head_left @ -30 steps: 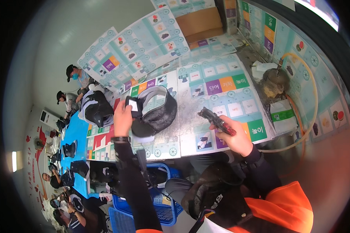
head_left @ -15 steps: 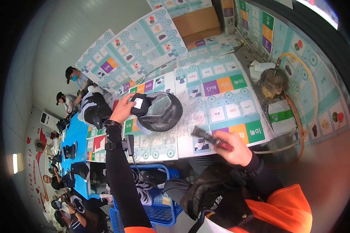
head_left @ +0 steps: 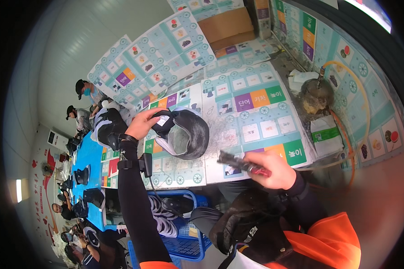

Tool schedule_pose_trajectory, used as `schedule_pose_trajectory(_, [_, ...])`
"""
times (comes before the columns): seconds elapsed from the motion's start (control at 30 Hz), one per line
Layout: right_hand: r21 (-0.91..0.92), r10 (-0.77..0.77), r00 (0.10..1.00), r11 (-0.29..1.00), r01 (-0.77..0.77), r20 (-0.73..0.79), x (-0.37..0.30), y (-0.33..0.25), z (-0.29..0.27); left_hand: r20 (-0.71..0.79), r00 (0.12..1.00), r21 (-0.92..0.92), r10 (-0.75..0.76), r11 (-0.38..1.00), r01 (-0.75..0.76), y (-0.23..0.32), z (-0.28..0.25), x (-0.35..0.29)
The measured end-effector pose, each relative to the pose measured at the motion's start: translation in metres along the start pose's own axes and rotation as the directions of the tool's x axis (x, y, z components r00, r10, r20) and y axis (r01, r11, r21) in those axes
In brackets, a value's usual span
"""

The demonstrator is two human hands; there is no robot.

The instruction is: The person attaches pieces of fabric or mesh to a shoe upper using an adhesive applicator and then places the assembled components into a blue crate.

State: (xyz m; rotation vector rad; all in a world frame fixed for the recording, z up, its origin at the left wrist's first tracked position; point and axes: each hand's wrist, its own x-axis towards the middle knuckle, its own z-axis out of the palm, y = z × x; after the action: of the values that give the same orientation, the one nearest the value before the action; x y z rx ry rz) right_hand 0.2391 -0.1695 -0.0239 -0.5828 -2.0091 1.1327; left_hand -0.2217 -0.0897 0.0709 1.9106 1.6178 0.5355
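My left hand (head_left: pixel 140 125) pinches the tongue of a black shoe upper (head_left: pixel 200 134), which rests on the sheet-covered table. The upper's opening faces me and shows a grey lining; a white label sits on the tongue beside my fingers. To the right, my right hand (head_left: pixel 277 169) is wrapped round a dark hand tool (head_left: pixel 232 160) with red at its grip end. Its flat black head points left toward the upper, apart from it. Motion blur hides the tool's exact kind. Another black shoe piece with light grey strips (head_left: pixel 108 127) lies left of my left wrist.
A blue plastic crate (head_left: pixel 186 245) holding shoe pieces stands below the table edge. A dark, crusted pot-like device (head_left: pixel 316 96) with a yellow hose (head_left: pixel 366 96) sits at the right, above a white-and-green packet (head_left: pixel 326 134). Co-workers (head_left: pixel 90 94) sit along a blue table (head_left: pixel 86 157) at left.
My left hand has tilted the shoe upper, so its opening shows more toward me and the tongue is pulled back. The tool in my right hand has shifted slightly left and down.
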Motion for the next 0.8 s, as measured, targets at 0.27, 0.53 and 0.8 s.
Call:
schedule_pose_trajectory(0.27, [-0.018,0.075,0.991,0.997,-0.077,-0.108,0.005,-0.001,-0.013,0.045,0.999,0.159,-0.021,0.987,0.014,0.036,0.017,0.003])
schedule_pose_trajectory(0.53, [-0.061,0.169,0.979,0.982,-0.177,-0.115,-0.003,0.009,-0.013,0.048,0.999,0.183,-0.017,0.983,0.008,0.035,0.02,0.001])
schedule_pose_trajectory(0.8, [-0.009,0.191,0.977,0.981,-0.191,0.09,0.005,0.011,0.004,-0.068,0.997,0.052,0.023,0.998,-0.02,0.004,-0.006,-0.029])
